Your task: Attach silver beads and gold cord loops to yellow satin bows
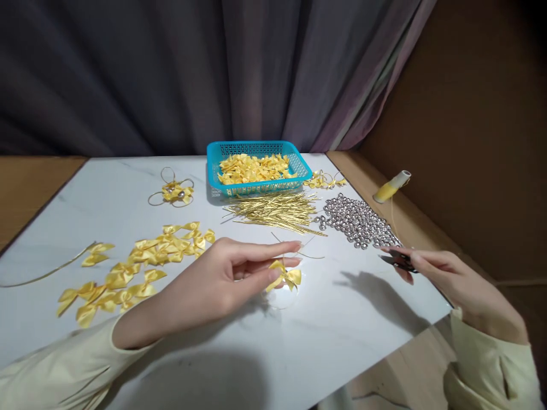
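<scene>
Between the thumb and fingers of my left hand (231, 270) is a yellow ribbon bow (291, 278), held above the white table. Thin wire or thread ends stick out past those fingertips, and a faint loop hangs below the bow. At the right edge of the table, my right hand (442, 272) grips small black scissors (400, 261), their blades pointing left. A thread runs down near them from a yellow spool (391, 187). How the bow is fastened is hidden by my left fingers.
A blue basket (213, 165) of yellow bows stands at the back. Before it lie gold wires (277, 212) and silver beads (356, 221). Loose bows (166, 246) spread on the left, near a looped piece with bows (174, 192). A curtain (188, 74) hangs behind.
</scene>
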{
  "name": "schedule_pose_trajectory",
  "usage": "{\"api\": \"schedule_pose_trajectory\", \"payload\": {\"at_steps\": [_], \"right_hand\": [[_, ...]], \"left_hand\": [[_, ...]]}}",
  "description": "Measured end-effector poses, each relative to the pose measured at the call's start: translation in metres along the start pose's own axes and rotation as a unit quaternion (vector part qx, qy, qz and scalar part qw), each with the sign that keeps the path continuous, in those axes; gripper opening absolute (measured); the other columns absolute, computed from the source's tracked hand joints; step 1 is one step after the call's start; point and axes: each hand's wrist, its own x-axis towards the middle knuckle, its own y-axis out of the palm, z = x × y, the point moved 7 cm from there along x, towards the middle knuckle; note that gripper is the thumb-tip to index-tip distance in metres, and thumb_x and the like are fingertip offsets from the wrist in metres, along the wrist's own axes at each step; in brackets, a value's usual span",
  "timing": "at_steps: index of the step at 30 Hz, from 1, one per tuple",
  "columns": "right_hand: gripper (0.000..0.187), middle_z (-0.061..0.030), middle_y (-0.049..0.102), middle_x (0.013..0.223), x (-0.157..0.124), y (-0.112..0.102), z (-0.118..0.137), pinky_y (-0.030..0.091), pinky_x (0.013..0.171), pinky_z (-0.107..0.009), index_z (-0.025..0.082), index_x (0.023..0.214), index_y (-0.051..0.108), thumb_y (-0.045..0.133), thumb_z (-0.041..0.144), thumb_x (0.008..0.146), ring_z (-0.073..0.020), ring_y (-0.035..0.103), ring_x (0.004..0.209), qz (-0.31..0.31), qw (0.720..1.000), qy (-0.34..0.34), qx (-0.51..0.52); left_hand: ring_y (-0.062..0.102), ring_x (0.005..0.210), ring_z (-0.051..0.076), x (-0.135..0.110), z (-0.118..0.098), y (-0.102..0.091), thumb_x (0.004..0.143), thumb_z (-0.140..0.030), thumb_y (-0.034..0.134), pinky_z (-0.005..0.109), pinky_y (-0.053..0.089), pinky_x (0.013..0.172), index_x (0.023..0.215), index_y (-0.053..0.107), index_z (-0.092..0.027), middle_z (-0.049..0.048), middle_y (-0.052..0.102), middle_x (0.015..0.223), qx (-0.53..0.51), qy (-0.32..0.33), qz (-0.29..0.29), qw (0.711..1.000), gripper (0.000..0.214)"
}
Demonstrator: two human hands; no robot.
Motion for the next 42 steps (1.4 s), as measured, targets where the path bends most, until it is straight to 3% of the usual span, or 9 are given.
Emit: {"api": "schedule_pose_trajectory", "payload": {"at_steps": [2,4,6,10,16,22,30,34,42], "right_hand": [[0.037,-0.0080,0.066,0.071,-0.007,0.017,0.018,0.047,0.068,-0.033,0.025,0.083,0.073,0.046,0.049,0.085,-0.0220,0.059,0.071,0.020,0.997,0.002,0.080],[0.035,-0.0091,0.065,0.073,-0.010,0.042,0.044,0.045,0.070,-0.033,0.023,0.083,0.075,0.051,0.048,0.084,-0.0217,0.057,0.075,0.093,0.986,-0.031,0.137],[0.035,-0.0081,0.061,0.073,-0.009,0.063,0.070,0.044,0.064,-0.032,0.023,0.094,0.073,0.051,0.048,0.084,-0.0187,0.055,0.069,0.148,0.967,-0.077,0.194],[0.031,-0.0068,0.061,0.084,0.003,0.076,0.100,0.043,0.067,-0.029,0.025,0.106,0.068,0.058,0.042,0.082,-0.0171,0.055,0.076,0.112,0.968,-0.087,0.207],[0.027,-0.0034,0.063,0.074,0.006,0.078,0.126,0.038,0.055,-0.025,0.023,0.091,0.073,0.072,0.039,0.068,-0.0144,0.052,0.064,0.064,0.984,-0.066,0.151],[0.024,-0.0014,0.058,0.063,0.007,0.087,0.128,0.032,0.047,-0.024,0.019,0.076,0.074,0.072,0.041,0.066,-0.0101,0.042,0.054,0.093,0.976,-0.026,0.193],[0.024,-0.0017,0.058,0.062,0.009,0.088,0.131,0.032,0.048,-0.024,0.019,0.076,0.074,0.071,0.042,0.068,-0.0111,0.044,0.056,0.107,0.975,-0.030,0.193],[0.025,-0.0020,0.059,0.063,0.010,0.090,0.132,0.034,0.050,-0.024,0.019,0.076,0.074,0.070,0.043,0.069,-0.0118,0.046,0.058,0.111,0.976,-0.039,0.185],[0.028,-0.0023,0.060,0.065,0.014,0.092,0.127,0.034,0.051,-0.024,0.018,0.075,0.074,0.070,0.045,0.067,-0.0115,0.044,0.058,0.124,0.974,-0.025,0.189]], "left_hand": [[0.063,0.072,0.012,0.000,-0.001,0.001,0.084,-0.026,0.053,0.017,0.048,0.054,0.123,0.054,-0.028,0.0015,0.068,0.108,0.005,0.005,0.001,1.000,0.040],[0.059,0.065,0.010,0.000,-0.002,0.001,0.084,-0.025,0.052,0.016,0.045,0.051,0.124,0.053,-0.027,0.0018,0.069,0.108,0.010,0.013,0.000,1.000,0.040],[0.052,0.053,0.007,0.000,-0.004,0.001,0.084,-0.024,0.051,0.015,0.040,0.044,0.125,0.052,-0.027,0.0013,0.069,0.106,0.020,0.023,0.000,1.000,0.041],[0.039,0.043,0.005,-0.003,-0.007,0.000,0.085,-0.024,0.050,0.016,0.033,0.038,0.126,0.051,-0.028,0.0008,0.071,0.101,0.060,0.036,-0.009,0.998,0.042],[0.058,0.063,0.011,-0.007,-0.010,-0.004,0.083,-0.026,0.051,0.017,0.045,0.051,0.122,0.056,-0.026,0.0016,0.069,0.106,0.102,0.065,-0.048,0.991,0.039],[0.057,0.060,0.010,-0.008,-0.014,-0.004,0.083,-0.023,0.052,0.017,0.045,0.052,0.123,0.056,-0.026,0.0005,0.072,0.096,0.098,0.092,-0.053,0.989,0.040],[0.053,0.056,0.008,-0.008,-0.016,-0.003,0.082,-0.020,0.052,0.016,0.043,0.050,0.122,0.056,-0.025,0.0004,0.072,0.091,0.094,0.094,-0.055,0.990,0.040],[0.044,0.047,0.006,-0.007,-0.015,-0.002,0.082,-0.019,0.051,0.014,0.038,0.043,0.121,0.057,-0.025,-0.0011,0.072,0.078,0.089,0.086,-0.049,0.991,0.040],[0.051,0.053,0.006,-0.008,-0.014,-0.002,0.081,-0.019,0.053,0.013,0.042,0.046,0.119,0.058,-0.025,0.0001,0.072,0.097,0.055,0.076,-0.054,0.994,0.039]]}}
